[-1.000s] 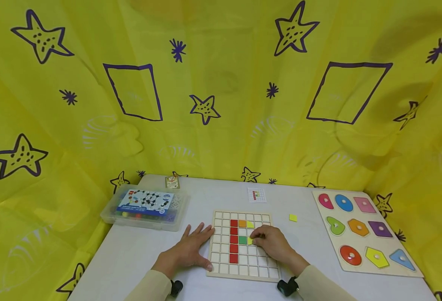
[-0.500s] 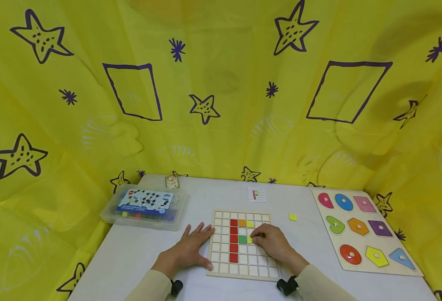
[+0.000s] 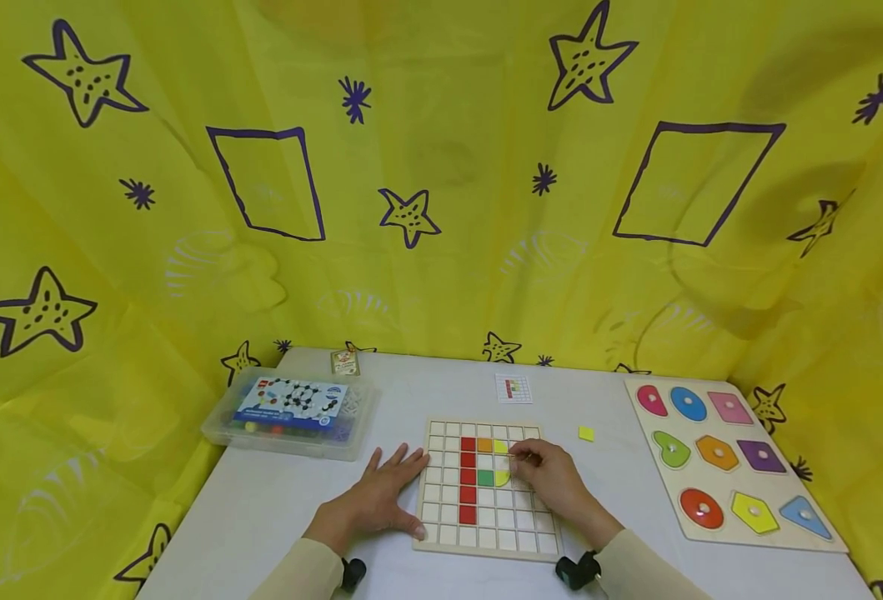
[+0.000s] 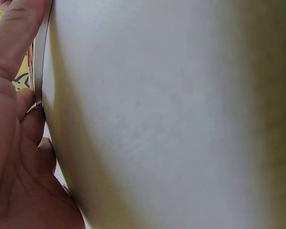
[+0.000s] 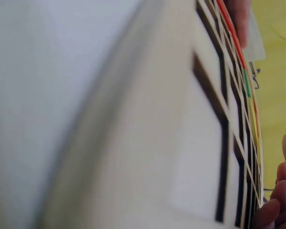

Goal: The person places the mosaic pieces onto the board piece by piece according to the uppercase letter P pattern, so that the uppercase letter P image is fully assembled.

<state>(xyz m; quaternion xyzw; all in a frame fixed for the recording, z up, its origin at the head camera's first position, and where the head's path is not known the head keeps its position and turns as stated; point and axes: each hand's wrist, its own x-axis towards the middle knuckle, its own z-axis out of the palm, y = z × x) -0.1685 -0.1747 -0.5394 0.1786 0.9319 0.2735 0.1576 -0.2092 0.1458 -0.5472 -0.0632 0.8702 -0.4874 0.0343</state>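
Note:
A wooden grid board (image 3: 479,550) lies on the table in the head view. Several red square tiles (image 3: 468,477) form a column on it, with an orange tile (image 3: 484,445) and a yellow tile (image 3: 500,447) beside the top one. Lower down, a green tile (image 3: 485,477) has a yellow tile with a rounded corner (image 3: 503,478) on its right. My right hand (image 3: 554,482) is over the board's right side, fingers loosely curled, fingertips just right of the yellow tiles and holding nothing. My left hand (image 3: 377,497) rests with spread fingers against the board's left edge.
Behind the board lies a small printed pattern card (image 3: 514,388). A loose yellow tile (image 3: 586,433) lies to the right, before a shape puzzle board (image 3: 741,467). At back left are a clear plastic box (image 3: 358,417) and another small card (image 3: 345,362).
My right hand has let go of the rounded yellow tile and drawn back slightly up and right, baring more of it. My left hand stays where it was.

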